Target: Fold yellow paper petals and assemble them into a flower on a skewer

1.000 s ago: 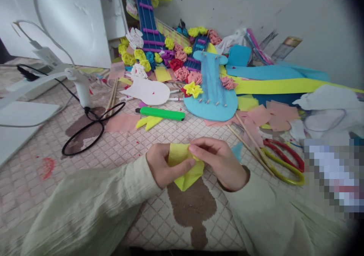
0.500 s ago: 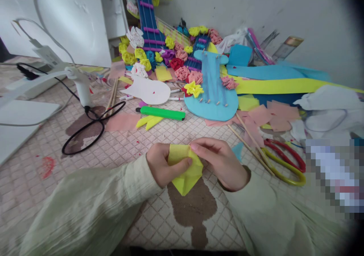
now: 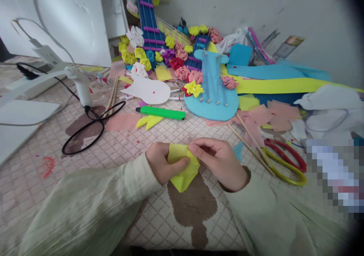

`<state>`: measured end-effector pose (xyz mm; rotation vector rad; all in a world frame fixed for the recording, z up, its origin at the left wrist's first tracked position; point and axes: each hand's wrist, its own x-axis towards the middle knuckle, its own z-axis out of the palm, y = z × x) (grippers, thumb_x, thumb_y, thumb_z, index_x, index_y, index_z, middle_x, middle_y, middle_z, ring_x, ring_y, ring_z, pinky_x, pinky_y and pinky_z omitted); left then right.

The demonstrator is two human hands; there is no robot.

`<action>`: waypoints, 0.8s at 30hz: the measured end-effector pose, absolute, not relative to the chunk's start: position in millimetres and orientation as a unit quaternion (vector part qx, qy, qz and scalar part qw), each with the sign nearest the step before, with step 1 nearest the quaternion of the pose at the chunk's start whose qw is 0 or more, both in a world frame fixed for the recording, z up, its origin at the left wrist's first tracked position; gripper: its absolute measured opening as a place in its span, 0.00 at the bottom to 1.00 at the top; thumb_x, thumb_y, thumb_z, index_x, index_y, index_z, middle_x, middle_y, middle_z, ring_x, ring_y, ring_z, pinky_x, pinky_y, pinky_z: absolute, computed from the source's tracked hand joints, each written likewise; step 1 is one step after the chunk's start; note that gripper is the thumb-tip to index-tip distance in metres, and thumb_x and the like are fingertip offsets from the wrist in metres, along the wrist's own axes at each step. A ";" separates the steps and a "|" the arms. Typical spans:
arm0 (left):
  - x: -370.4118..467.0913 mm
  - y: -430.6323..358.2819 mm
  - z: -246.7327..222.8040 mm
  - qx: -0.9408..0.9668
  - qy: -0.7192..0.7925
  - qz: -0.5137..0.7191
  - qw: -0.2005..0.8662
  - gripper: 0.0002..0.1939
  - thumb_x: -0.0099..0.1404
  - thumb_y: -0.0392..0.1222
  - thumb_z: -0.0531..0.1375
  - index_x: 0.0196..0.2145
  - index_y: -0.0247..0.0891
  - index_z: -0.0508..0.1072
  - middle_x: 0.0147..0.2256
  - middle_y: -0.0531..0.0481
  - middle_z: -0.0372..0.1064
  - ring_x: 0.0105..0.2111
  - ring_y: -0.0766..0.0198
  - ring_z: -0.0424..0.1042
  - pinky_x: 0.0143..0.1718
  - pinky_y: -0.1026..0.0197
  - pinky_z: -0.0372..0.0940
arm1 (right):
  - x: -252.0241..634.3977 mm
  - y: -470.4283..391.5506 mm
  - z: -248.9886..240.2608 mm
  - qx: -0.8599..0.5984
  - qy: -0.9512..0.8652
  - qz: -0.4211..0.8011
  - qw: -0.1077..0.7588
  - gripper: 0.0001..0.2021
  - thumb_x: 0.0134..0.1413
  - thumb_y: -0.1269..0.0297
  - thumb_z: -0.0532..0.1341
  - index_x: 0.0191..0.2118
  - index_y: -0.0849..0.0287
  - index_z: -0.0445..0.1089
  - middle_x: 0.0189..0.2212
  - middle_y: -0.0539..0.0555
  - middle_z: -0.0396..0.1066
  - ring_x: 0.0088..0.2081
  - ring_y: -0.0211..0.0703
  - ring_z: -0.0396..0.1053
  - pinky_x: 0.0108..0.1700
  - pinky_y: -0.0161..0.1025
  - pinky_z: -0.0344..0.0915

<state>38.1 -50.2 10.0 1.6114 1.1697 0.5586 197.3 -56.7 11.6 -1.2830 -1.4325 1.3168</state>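
A creased piece of yellow paper (image 3: 183, 180) is held up between both hands, one corner pointing down. My left hand (image 3: 162, 164) grips its left side, the thumb lying across the front face and the other fingers hidden behind. My right hand (image 3: 218, 161) pinches the top right edge between thumb and fingertips. Beyond the hands lie a green marker-like stick (image 3: 162, 112) and yellow paper strips (image 3: 153, 121). Behind them is a light-blue guitar-shaped cutout (image 3: 212, 110) with strings and a yellow paper flower (image 3: 193, 89).
Scissors (image 3: 284, 174) with red and yellow handles and thin wooden sticks (image 3: 247, 142) lie to the right. Pink paper squares (image 3: 283, 113) are piled behind them. On the left are a looped black cable (image 3: 66, 145) and a white device (image 3: 82, 87). Crepe flowers (image 3: 129, 58) crowd the back.
The yellow paper's lower corner has shifted slightly up and left, and its right edge has drawn inward. Both hands keep their hold in nearly the same place.
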 end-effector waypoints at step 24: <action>34.8 -44.3 7.7 0.670 0.513 0.219 0.490 0.14 0.52 0.46 0.56 0.17 0.32 0.66 0.14 0.56 0.54 0.15 0.74 0.52 0.12 0.72 0.48 | 205.7 -52.4 10.0 -0.504 -0.629 0.506 0.307 0.07 0.45 0.62 0.60 0.29 0.57 0.74 0.25 0.50 0.72 0.28 0.38 0.68 0.29 0.35 0.65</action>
